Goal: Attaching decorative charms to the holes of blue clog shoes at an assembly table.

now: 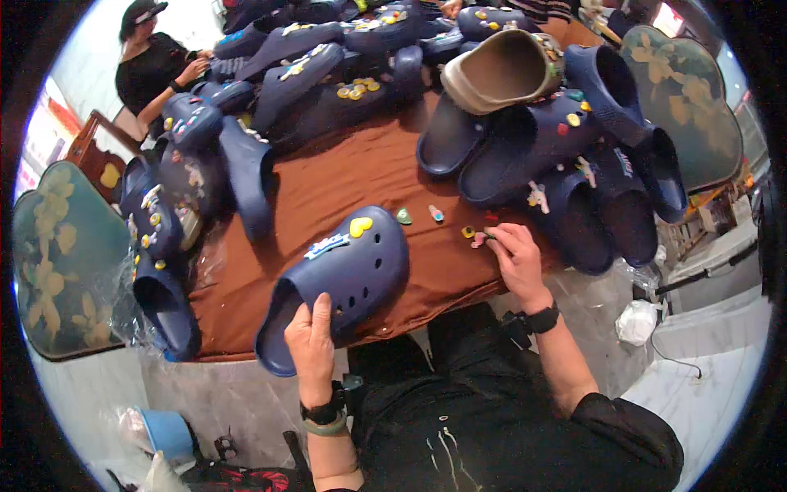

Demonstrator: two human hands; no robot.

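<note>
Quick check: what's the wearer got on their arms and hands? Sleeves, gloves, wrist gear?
Both hands are bare, no gloves. The left hand has two bands at the wrist: a black watch-like strap and, just below it, a pale green bangle. The right hand has a black wristband or watch. Forearms are uncovered; a black sleeve begins near the right elbow. No sleeve shows on the left arm.

A single head-worn fisheye view looks steeply down and forward from above the person's chest, onto the brown-covered counter (344,176) close below. The person's own forearms enter from the lower edge, the left hand (311,340) and right hand (515,258) near the lens. The wide lens bends edges toward the dark round rim; another person (152,66) sits at the far upper left.
</note>
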